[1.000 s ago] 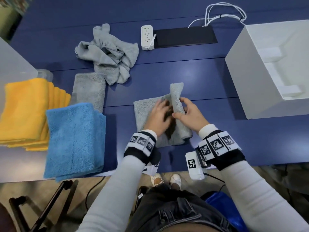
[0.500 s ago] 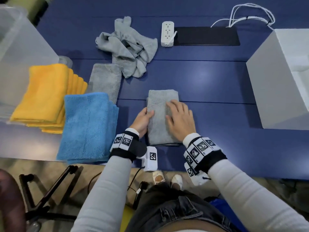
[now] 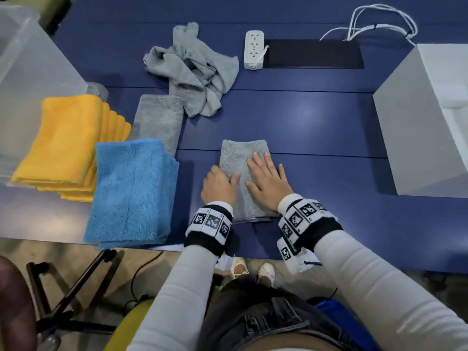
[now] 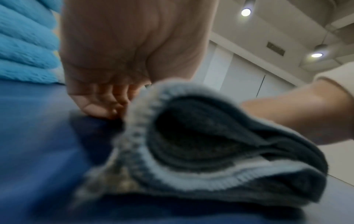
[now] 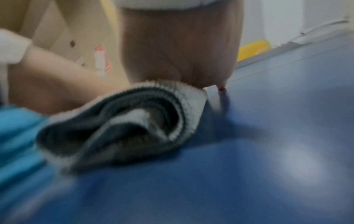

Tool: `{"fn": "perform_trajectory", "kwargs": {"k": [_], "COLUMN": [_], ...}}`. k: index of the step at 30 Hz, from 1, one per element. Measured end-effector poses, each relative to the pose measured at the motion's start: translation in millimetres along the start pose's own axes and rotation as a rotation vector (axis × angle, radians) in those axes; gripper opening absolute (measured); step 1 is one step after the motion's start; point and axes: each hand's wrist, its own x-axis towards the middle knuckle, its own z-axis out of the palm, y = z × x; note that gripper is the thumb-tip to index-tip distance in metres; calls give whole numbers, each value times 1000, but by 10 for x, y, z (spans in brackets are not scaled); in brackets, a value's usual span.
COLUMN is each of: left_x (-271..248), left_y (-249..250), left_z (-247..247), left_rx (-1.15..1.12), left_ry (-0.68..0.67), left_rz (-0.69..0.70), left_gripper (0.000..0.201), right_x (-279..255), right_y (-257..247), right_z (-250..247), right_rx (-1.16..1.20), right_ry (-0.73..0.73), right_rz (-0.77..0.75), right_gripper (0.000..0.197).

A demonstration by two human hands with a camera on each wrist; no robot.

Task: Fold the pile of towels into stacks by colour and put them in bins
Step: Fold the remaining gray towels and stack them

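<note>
A grey towel (image 3: 243, 153), folded into a narrow rectangle, lies on the blue table (image 3: 316, 127) in front of me. My right hand (image 3: 266, 183) presses flat on its right half with straight fingers. My left hand (image 3: 219, 186) grips its left edge, thumb on top and fingers curled down at the side. The left wrist view shows the towel's layered near end (image 4: 210, 151) and those curled fingers (image 4: 99, 106). The blurred right wrist view shows the same end (image 5: 124, 121) under my right palm (image 5: 182, 53).
To the left lie a folded grey towel (image 3: 158, 120), a blue stack (image 3: 131, 191) and a yellow stack (image 3: 65, 145) beside a translucent bin (image 3: 30, 72). A crumpled grey pile (image 3: 192, 69) and power strip (image 3: 254, 49) sit behind. A white bin (image 3: 425, 117) stands right.
The raised flap of the grey towel has been folded over and laid flat. My right hand went from pinching it to pressing flat; my left moved to the left edge.
</note>
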Motion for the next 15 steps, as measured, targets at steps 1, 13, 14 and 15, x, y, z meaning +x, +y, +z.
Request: {"fn": "perform_trajectory", "kwargs": {"k": [1, 13, 14, 15], "left_x": [-7, 252, 331, 419], "left_y": [24, 49, 57, 46], "left_z": [26, -510, -686, -871], "left_rx": [37, -578, -662, -749], "left_ry": [-11, 35, 83, 130], "left_rz": [-10, 93, 144, 198], "left_gripper": [49, 37, 35, 32], "right_x": [10, 380, 486, 611], "right_y": [16, -208, -319, -433], "right_z": [-43, -772, -886, -980], "right_rx": [183, 1145, 1154, 1160], "right_ry": [80, -56, -13, 26], "right_rz": [22, 271, 216, 169], "right_gripper": [48, 14, 14, 17]}}
